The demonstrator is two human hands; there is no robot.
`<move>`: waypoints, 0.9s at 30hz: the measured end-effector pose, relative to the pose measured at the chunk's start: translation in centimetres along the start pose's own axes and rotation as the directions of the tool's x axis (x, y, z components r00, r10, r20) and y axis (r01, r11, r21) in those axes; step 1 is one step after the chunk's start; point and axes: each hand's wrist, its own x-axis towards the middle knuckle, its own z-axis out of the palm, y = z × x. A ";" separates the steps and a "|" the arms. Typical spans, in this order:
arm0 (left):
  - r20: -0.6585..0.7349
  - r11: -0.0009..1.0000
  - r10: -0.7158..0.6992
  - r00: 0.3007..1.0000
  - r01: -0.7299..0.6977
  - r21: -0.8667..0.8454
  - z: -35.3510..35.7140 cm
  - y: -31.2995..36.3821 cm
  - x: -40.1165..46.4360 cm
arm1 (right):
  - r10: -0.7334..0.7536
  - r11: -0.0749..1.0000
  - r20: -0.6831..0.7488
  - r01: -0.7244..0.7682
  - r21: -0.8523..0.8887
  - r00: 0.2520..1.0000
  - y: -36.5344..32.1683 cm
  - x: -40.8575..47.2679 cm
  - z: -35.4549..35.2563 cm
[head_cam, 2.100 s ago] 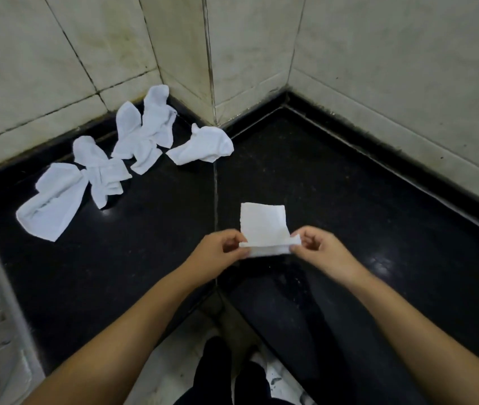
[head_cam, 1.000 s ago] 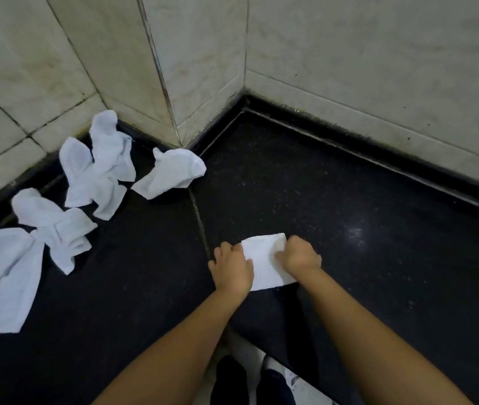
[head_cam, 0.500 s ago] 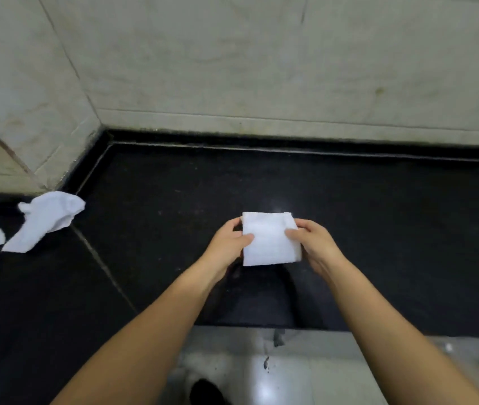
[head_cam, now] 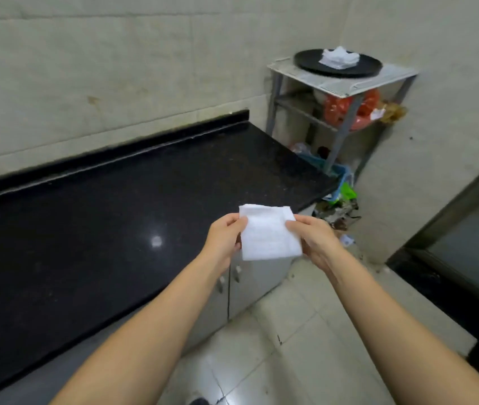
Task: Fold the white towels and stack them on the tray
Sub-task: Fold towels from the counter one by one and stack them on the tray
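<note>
A folded white towel (head_cam: pixel 267 233) hangs in the air past the counter's right end, held between both hands. My left hand (head_cam: pixel 223 238) pinches its left edge and my right hand (head_cam: pixel 313 238) pinches its right edge. At the upper right, a round black tray (head_cam: pixel 308 61) rests on a metal rack (head_cam: pixel 343 86). A small stack of folded white towels (head_cam: pixel 339 58) lies on the tray. The unfolded towels are out of view.
The black granite counter (head_cam: pixel 92 223) fills the left side, with grey cabinet doors (head_cam: pixel 247 282) below its end. Under the rack sit red bags (head_cam: pixel 349 109) and clutter (head_cam: pixel 334 197) on the floor. A dark door frame (head_cam: pixel 466 229) stands at the right. Pale floor tiles (head_cam: pixel 276 346) lie below.
The view has swung right from the corner with the loose towels to the counter's end. Both hands lifted the folded towel off the counter and carried it rightward; rack and tray came into view.
</note>
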 end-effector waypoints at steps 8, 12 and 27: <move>0.156 0.984 0.089 0.984 -0.111 0.138 14.9 1.5 8.4 | 0.253 0.940 -0.075 -0.227 0.253 0.965 -2.8 7.2 -14.2; 0.165 0.970 0.190 0.968 -0.211 0.118 21.0 4.2 15.9 | 0.249 0.928 -0.035 -0.228 0.295 0.968 -6.8 15.9 -19.6; -0.062 0.888 0.443 0.894 -0.429 0.162 38.5 20.9 41.3 | -0.171 0.969 0.144 0.140 0.203 0.975 -28.4 44.5 -31.4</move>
